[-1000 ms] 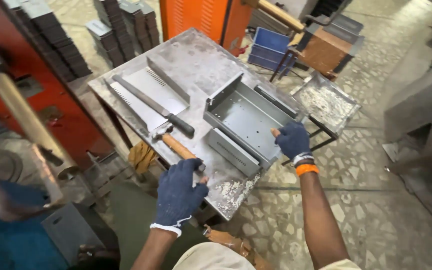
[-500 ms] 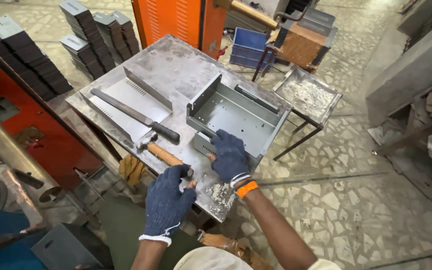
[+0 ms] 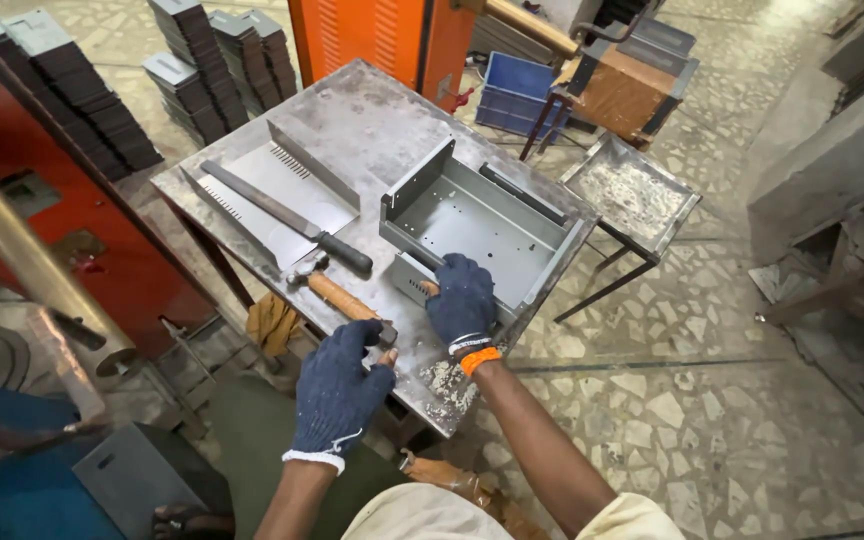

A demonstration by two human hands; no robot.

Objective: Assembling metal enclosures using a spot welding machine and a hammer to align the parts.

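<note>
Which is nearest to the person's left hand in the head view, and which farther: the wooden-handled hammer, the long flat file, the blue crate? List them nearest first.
From the left hand:
1. Wooden-handled hammer, at its fingertips, front of the table.
2. Long flat file, beyond the hammer, lying on the slotted sheet.
3. Blue crate, on the floor past the table's far edge.

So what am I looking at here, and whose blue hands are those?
The camera sits on a person's head, looking down at their own hands in blue gloves. The left hand rests on the wooden handle of a hammer. The right hand, wearing an orange wristband, presses on the near wall of a grey folded metal box. Both lie on a worn metal table. Beside them lie a big file with a black grip on a slotted metal sheet. A small tray table stands nearby.
</note>
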